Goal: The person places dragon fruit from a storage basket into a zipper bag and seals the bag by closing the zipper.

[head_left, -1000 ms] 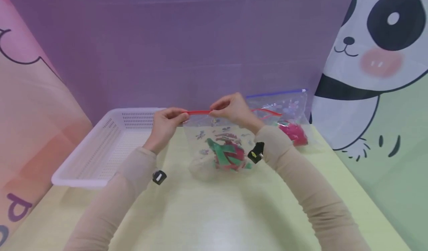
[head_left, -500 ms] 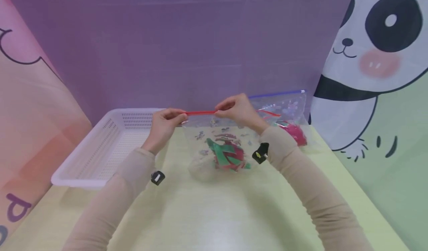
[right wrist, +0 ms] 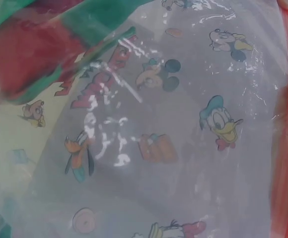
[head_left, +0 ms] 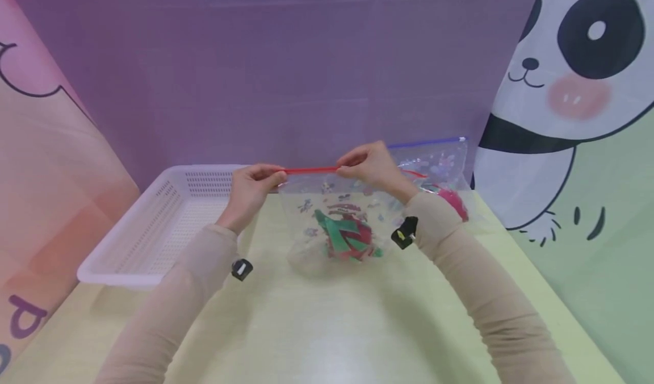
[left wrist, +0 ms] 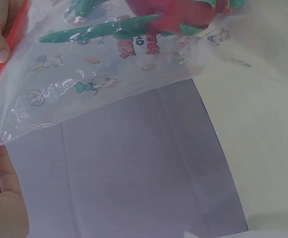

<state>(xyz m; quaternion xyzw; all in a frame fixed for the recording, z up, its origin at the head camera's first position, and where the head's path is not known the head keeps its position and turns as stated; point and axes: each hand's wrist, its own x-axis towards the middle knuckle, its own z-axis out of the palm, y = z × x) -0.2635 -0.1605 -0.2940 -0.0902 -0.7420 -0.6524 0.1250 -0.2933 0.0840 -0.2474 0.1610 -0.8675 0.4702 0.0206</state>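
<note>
A clear zip bag (head_left: 301, 202) printed with cartoon figures hangs upright by its red zip strip (head_left: 311, 170). Inside, near the bottom, sits a red and green dragon fruit (head_left: 349, 236), its green tips showing through the plastic. My left hand (head_left: 251, 191) pinches the strip's left end between thumb and fingers. Farther right along the same strip, my right hand (head_left: 375, 171) pinches it too. In the left wrist view, fingers of both hands lie at the red strip (left wrist: 7, 57). Prints on the bag (right wrist: 223, 173) fill most of the right wrist view.
A white perforated plastic basket (head_left: 122, 236) stands on the pale yellow table (head_left: 327, 327) at the left. Behind my right hand is another clear bag (head_left: 439, 157) with a blue zip and a pinkish-red item (head_left: 453, 201) inside. A purple backdrop (head_left: 286, 77) rises behind the table.
My right hand has slid a little to the right along the red strip, so more of it shows between the hands. My left hand stays at the left end.
</note>
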